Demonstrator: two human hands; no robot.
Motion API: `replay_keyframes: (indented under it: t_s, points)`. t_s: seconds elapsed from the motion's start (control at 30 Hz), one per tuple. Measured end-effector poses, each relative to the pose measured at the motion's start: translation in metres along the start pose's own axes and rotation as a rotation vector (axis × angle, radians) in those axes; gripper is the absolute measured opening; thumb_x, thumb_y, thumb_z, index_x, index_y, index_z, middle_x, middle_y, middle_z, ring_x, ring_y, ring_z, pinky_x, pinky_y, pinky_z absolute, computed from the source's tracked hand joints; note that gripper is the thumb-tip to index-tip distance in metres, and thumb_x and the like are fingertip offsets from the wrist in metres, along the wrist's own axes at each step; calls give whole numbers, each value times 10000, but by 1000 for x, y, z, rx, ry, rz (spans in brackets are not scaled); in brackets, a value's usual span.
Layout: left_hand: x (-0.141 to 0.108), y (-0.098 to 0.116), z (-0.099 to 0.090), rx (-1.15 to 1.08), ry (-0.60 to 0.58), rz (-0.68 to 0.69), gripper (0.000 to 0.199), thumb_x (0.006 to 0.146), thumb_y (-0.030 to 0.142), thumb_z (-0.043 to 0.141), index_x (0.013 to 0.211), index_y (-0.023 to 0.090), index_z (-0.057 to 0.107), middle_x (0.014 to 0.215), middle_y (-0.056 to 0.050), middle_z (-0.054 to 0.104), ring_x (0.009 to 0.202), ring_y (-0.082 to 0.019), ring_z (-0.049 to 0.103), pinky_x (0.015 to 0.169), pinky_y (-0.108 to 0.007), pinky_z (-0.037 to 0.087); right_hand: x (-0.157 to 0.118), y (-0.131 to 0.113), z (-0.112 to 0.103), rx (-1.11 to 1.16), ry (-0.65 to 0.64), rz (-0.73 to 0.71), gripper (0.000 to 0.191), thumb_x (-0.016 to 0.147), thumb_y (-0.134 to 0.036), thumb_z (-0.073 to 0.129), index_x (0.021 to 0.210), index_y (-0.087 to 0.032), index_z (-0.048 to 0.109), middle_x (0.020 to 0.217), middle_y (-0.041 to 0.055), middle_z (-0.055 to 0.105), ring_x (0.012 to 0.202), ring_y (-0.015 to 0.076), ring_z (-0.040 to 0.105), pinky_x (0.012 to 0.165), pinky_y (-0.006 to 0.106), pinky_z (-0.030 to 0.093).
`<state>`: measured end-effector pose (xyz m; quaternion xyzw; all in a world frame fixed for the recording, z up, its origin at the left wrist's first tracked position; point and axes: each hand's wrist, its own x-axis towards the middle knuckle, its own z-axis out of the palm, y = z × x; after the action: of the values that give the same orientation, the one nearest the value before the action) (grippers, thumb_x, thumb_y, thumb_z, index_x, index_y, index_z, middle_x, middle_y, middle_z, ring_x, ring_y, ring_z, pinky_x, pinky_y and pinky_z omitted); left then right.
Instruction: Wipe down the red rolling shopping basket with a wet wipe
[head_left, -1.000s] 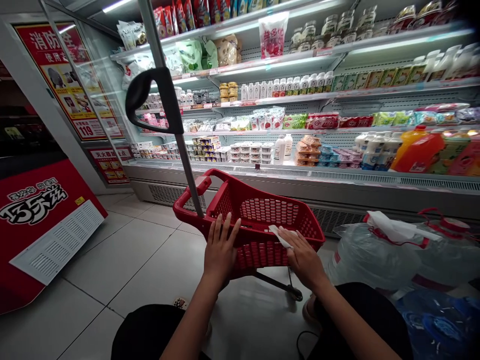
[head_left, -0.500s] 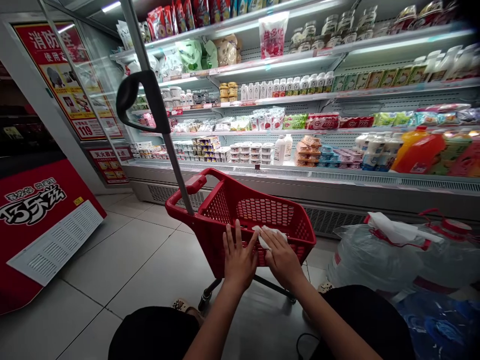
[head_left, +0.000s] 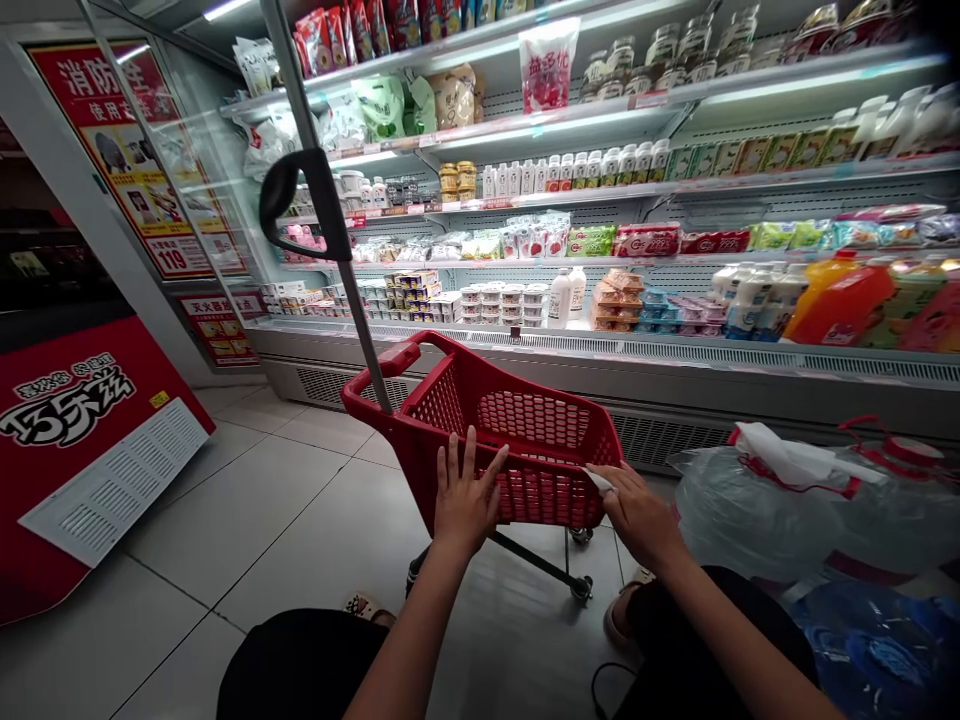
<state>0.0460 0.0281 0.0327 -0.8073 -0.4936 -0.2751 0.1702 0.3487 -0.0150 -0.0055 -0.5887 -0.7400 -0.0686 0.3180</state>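
Observation:
A red plastic shopping cart (head_left: 517,470) with latticed sides stands on the tiled floor in front of me. My left hand (head_left: 466,495) lies against its near side by the rim, fingers spread, holding nothing. At the right end of the near rim, my right hand (head_left: 637,510) presses a white tissue (head_left: 598,480) against the cart's corner; most of the tissue is hidden under the fingers. A grey pole with a black handle (head_left: 311,205) rises from the cart's left end, leaning left.
Behind the cart runs a refrigerated display (head_left: 420,335) stocked with drinks and yogurt. Bagged water jugs (head_left: 765,510) stand at right, with another white tissue (head_left: 787,455) on top. A red freezer (head_left: 97,430) is at left. A black cable lies near my right foot.
My right hand has slid right along the rim with the tissue, from the middle to the corner. My left hand stays against the side. The cart and its pole have shifted and turned slightly.

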Motion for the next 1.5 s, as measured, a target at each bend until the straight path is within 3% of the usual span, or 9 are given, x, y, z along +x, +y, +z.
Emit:
replay_keyframes:
  t_s: [0.1, 0.27, 0.43, 0.6, 0.77, 1.0, 1.2, 1.33, 1.5]
  points:
    - [7, -1, 3, -2, 0, -49, 745, 993, 435, 623, 1643, 417, 261, 1770, -13, 76, 1620, -377, 66, 1282, -634, 171, -16, -4, 3, -14, 24, -18, 581, 1011, -211, 315, 1568, -232, 479, 1488, 36, 617, 1449, 236, 494, 1243, 512, 391]
    - [10, 24, 16, -3, -18, -92, 702, 1026, 469, 550, 1657, 313, 285, 1761, -91, 131, 1621, -337, 117, 1292, -608, 156, -32, -48, 11, 2, 1, -123, 740, 975, -143, 342, 1688, -262, 183, 1679, 29, 377, 1534, 233, 379, 1273, 510, 342]
    - [-4, 46, 24, -54, -37, -72, 694, 1054, 494, 476, 1671, 277, 246, 1761, -122, 117, 1617, -331, 145, 1281, -597, 205, -40, -77, 10, 37, -107, -345, 911, 834, -64, 407, 1692, -230, 149, 1713, 36, 285, 1563, 223, 315, 1274, 470, 344]
    - [-17, 22, 11, -24, -27, -176, 790, 1003, 593, 528, 1649, 188, 321, 1752, -191, 98, 1609, -418, 84, 1258, -665, 178, -38, -49, 10, 63, -103, -407, 937, 797, -44, 393, 1685, -255, 181, 1699, 15, 319, 1550, 202, 340, 1275, 460, 343]
    - [-24, 16, 10, -26, -52, -191, 971, 909, 705, 597, 1607, 68, 376, 1726, -279, 106, 1595, -464, 93, 1257, -669, 162, -4, -4, 23, 9, -76, -374, 828, 888, -58, 359, 1677, -266, 214, 1688, 17, 350, 1547, 181, 344, 1280, 470, 337]
    - [-27, 23, 25, -83, -31, -222, 809, 958, 476, 622, 1652, 201, 308, 1759, -187, 18, 1582, -436, 201, 1238, -623, 276, 25, 14, 44, -29, -33, -229, 667, 994, -157, 339, 1655, -233, 300, 1656, 59, 415, 1537, 203, 369, 1269, 515, 342]
    - [-18, 31, 21, -49, -54, -238, 799, 922, 533, 648, 1572, 109, 460, 1750, -215, 63, 1594, -468, 94, 1263, -660, 170, -3, -51, 44, 39, -36, -227, 707, 951, -123, 374, 1648, -233, 326, 1642, 43, 439, 1546, 211, 354, 1266, 506, 359]
    - [-20, 41, 19, -34, -11, -204, 687, 954, 437, 611, 1575, 176, 475, 1741, -162, 196, 1594, -443, 139, 1261, -686, 164, -15, -93, 37, 80, -69, -344, 841, 854, -71, 410, 1668, -205, 253, 1675, 44, 371, 1558, 211, 325, 1264, 481, 370]
    - [-39, 27, 11, -7, 35, -187, 727, 958, 340, 605, 1639, 281, 356, 1762, -102, 135, 1605, -434, 85, 1247, -705, 194, -11, -66, 26, 62, -110, -448, 920, 798, -37, 402, 1674, -254, 223, 1684, 12, 343, 1549, 198, 342, 1276, 478, 345]
